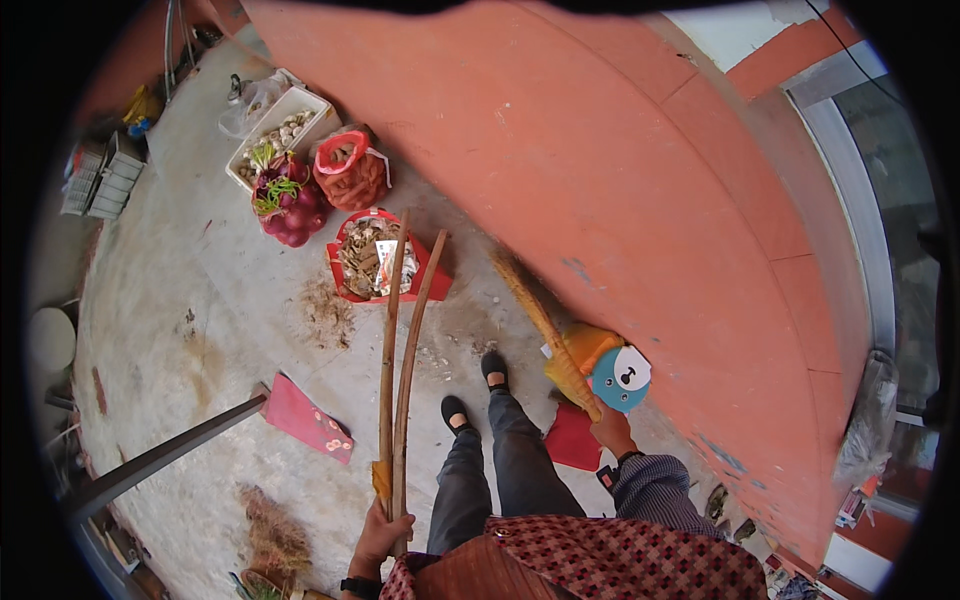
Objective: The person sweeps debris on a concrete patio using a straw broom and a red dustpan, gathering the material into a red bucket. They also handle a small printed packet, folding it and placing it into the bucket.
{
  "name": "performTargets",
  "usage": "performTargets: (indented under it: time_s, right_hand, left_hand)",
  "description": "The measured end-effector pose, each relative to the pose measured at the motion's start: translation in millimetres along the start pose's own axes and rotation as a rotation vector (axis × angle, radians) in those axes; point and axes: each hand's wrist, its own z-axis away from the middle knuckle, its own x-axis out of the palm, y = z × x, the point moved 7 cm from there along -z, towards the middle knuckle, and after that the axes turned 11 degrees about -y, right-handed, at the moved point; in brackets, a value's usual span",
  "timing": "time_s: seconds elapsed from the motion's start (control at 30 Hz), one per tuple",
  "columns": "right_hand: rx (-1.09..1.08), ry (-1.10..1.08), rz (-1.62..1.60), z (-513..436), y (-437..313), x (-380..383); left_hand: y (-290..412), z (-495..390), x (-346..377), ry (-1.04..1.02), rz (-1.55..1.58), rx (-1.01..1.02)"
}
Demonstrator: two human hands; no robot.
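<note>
My left hand, at the bottom of the view, is closed around two long wooden sticks that rise side by side, with a scrap of yellow cloth by the grip. In my right hand is the end of a long, rough yellowish-brown stick, slanting up and left towards the wall. Beneath and beside it lie an orange-yellow bag and a teal item with an animal face. Behind the upper ends of the two sticks stands a red container filled with brown scraps and paper.
A red wall runs along the right. Near it stand a mesh bag of red onions, a red bag of root vegetables and a white box of bulbs. A dark metal post and a red sheet are at the left.
</note>
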Motion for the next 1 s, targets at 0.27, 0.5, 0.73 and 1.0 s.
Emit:
performTargets:
  time_s: [0.27,0.5,0.73,1.0]
  right_hand:
    - [-0.065,-0.171,0.156,-60,-27,70]
    - [-0.024,-0.24,-0.048,8,-29,-2]
    - [-0.122,-0.008,0.284,-49,-65,40]
    - [-0.154,-0.108,0.273,6,-75,-9]
  left_hand:
    - [-4,2,0,-0.052,-0.03,-0.053]
    - [-11,11,0,-0.124,-0.043,-0.063]
    - [-33,19,-2,-0.104,-0.017,-0.104]
    - [-23,22,-4,-0.123,-0.031,-0.1]
